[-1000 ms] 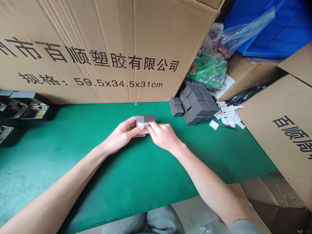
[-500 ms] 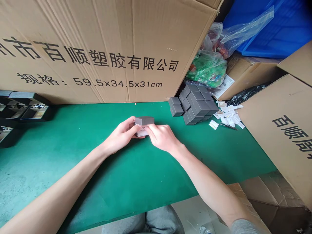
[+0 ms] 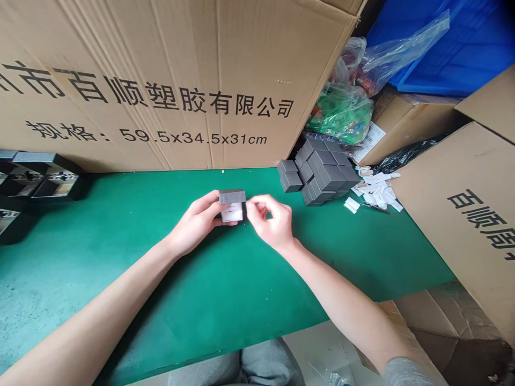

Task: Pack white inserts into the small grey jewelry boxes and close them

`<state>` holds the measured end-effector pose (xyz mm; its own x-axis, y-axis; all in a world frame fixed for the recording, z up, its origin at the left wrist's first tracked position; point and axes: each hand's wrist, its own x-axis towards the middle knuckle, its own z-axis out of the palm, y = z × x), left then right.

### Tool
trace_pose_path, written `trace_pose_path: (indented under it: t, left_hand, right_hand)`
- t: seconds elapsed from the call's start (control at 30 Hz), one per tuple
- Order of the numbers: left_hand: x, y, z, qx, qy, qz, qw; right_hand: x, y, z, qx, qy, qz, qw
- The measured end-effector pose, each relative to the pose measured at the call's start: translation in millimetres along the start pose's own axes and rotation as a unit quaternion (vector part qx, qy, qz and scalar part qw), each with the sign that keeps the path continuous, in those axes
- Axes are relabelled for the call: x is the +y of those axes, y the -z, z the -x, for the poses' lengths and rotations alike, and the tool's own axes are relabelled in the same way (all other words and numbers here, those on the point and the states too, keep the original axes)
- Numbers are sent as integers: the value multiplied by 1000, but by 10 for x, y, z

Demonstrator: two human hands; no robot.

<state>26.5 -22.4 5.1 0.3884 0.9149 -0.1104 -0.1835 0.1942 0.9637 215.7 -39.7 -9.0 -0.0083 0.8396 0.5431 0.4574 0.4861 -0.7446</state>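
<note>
A small box (image 3: pixel 232 205), dark grey on top with a whitish lower front, sits gripped in the left fingers (image 3: pixel 214 208).

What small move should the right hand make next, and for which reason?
Perhaps the right hand should lightly touch and steady the white face of the small grey box: the left hand holds the box from its side, that face is uncovered, and the right hand is very near. Whether it pinches something, I cannot tell.

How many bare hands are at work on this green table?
2: the left hand holds a small gray box; the right hand is just beside the box's right side, fingertips pinched. No others show.
</note>
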Motion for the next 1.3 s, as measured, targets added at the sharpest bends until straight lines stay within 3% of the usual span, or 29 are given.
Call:
trace_pose_path:
  t: [0.07,0.17,0.27,0.53,0.67,0.93,1.13,1.3]
  left_hand:
    - [-3,4,-1,-2,-2,3,1000]
    - [9,1,7,-15,-1,-9,1000]
    - [23,1,14,-26,-1,-25,999]
    - [-12,22,-2,-43,-3,-41,998]
    - [1,0,10,-43,-3,-34,998]
    - [-27,16,-19,10,4,31,999]
    - [-59,58,-35,-11,14,77,997]
    - [-41,51,-11,-14,9,35,999]
  right_hand:
    - [-2,-13,-24,-9,-89,-72,993]
    - [34,-26,-68,-85,-173,-167,967]
    - [70,-31,-94,-139,-200,-211,947]
    - [53,-22,-101,-145,-208,-210,944]
    - [49,-51,-73,-140,-188,-182,955]
    - [19,-85,-5,-33,-145,-111,983]
    - [19,-68,30,-70,-14,-7,997]
    - [60,-66,37,-94,-3,21,995]
